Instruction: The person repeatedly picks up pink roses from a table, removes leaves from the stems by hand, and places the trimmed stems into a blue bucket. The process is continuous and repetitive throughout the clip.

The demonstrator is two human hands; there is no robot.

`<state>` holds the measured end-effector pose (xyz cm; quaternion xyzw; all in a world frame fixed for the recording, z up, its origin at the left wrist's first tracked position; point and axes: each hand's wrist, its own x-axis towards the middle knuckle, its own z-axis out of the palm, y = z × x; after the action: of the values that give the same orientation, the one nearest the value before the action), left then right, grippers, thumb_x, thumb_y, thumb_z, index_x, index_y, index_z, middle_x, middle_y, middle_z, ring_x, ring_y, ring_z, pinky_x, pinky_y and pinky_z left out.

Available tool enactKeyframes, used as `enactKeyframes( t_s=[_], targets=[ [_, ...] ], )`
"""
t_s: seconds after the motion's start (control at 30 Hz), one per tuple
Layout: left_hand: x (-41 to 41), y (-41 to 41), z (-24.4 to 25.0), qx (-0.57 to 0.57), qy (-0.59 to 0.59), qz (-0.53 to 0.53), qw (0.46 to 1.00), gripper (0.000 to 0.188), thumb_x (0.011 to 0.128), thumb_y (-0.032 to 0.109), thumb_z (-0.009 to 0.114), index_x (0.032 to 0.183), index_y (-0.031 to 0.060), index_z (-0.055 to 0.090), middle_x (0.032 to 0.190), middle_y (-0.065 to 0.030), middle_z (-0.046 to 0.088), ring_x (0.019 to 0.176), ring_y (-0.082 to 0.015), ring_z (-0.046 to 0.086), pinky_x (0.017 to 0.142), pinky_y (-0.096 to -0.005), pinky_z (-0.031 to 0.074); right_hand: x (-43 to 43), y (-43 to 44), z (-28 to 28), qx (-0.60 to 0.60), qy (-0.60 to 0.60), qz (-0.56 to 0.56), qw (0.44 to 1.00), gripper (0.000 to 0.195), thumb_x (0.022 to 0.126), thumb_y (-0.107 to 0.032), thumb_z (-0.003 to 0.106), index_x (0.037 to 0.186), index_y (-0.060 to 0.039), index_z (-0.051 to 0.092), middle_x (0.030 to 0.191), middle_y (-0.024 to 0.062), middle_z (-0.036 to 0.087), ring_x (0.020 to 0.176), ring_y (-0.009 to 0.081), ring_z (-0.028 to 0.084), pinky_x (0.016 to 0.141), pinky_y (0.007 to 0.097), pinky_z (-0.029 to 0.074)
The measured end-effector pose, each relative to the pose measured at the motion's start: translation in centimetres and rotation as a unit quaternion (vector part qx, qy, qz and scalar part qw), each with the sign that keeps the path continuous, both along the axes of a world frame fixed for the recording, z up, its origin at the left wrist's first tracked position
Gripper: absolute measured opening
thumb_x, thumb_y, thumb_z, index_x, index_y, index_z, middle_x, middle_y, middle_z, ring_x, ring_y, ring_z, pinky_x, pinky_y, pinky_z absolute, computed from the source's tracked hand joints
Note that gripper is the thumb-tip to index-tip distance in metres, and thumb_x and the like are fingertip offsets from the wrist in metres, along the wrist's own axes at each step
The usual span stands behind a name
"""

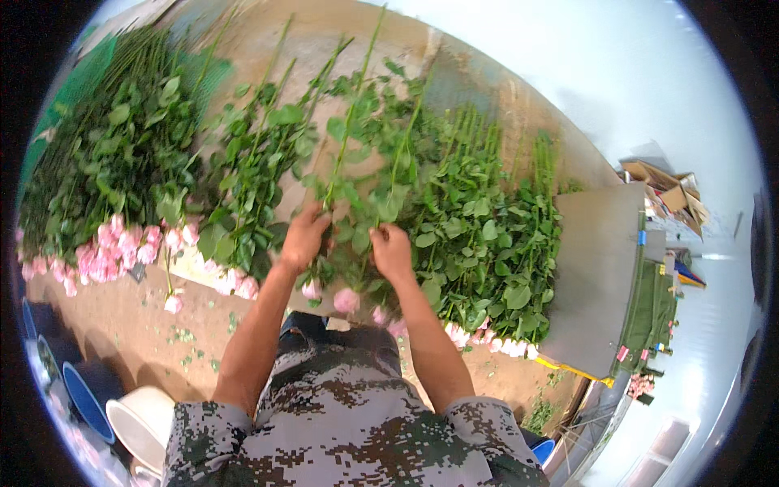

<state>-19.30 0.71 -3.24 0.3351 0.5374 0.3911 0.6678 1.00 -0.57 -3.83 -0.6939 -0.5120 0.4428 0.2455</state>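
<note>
My left hand (303,241) grips a long green rose stem (351,115), whose cut end points away from me. Close by on the right, my right hand (391,251) pinches another leafy stem (406,137) between thumb and fingers. Pink rose heads (346,300) hang toward me below the hands; which head belongs to which stem cannot be made out. Left of my left hand lies a small group of leafy roses (249,182). Rows of roses (481,225) lie to the right of my right hand, heads toward me.
A large pile of pink roses (122,140) rests on green netting (210,76) at the left. The table has a bare grey panel (593,274) at the right. Blue (88,402) and white tubs (143,423) stand on the floor at lower left. Cardboard (663,185) lies far right.
</note>
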Motion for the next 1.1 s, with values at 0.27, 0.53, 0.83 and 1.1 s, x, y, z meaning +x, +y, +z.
enactKeyframes(
  t_s=[0.27, 0.53, 0.83, 1.1],
  targets=[
    [5.7, -3.9, -1.8, 0.006, 0.189, -0.038, 0.981, 0.030, 0.096, 0.015, 0.055, 0.123, 0.0033, 0.062, 0.085, -0.0096, 0.068, 0.063, -0.0145, 0.062, 0.056, -0.0303, 0.051, 2.6, -3.4, -1.1, -0.064, -0.218, -0.013, 0.974, 0.031, 0.092, -0.023, 0.058, 0.086, 0.0065, 0.067, 0.082, 0.0301, 0.066, 0.083, 0.0470, 0.065, 0.078, 0.0512, 0.052],
    [9.8, -4.8, -4.7, 0.007, 0.254, -0.086, 0.963, 0.037, 0.093, 0.020, 0.059, 0.126, 0.0014, 0.060, 0.086, -0.0171, 0.071, 0.074, -0.0282, 0.069, 0.070, -0.0380, 0.054, 3.4, -4.4, 0.8, -0.042, -0.240, -0.011, 0.970, 0.031, 0.089, -0.025, 0.058, 0.083, 0.0040, 0.068, 0.084, 0.0304, 0.066, 0.082, 0.0475, 0.065, 0.078, 0.0531, 0.053],
    [12.7, -6.4, -6.7, 0.032, 0.247, -0.061, 0.967, 0.039, 0.092, 0.020, 0.060, 0.125, 0.0000, 0.060, 0.103, -0.0240, 0.069, 0.092, -0.0319, 0.070, 0.079, -0.0414, 0.053, 5.8, -5.2, -0.5, -0.029, -0.234, 0.022, 0.972, 0.031, 0.089, -0.028, 0.059, 0.084, 0.0017, 0.069, 0.084, 0.0279, 0.068, 0.082, 0.0465, 0.066, 0.078, 0.0524, 0.054],
    [12.7, -6.7, -6.8, 0.045, 0.245, -0.079, 0.965, 0.043, 0.090, 0.022, 0.061, 0.127, 0.0003, 0.061, 0.112, -0.0240, 0.068, 0.101, -0.0323, 0.067, 0.089, -0.0397, 0.049, 7.0, -5.6, -0.5, -0.025, -0.199, 0.039, 0.979, 0.032, 0.091, -0.030, 0.060, 0.091, 0.0016, 0.068, 0.087, 0.0257, 0.069, 0.084, 0.0446, 0.067, 0.077, 0.0516, 0.055]
  ],
)
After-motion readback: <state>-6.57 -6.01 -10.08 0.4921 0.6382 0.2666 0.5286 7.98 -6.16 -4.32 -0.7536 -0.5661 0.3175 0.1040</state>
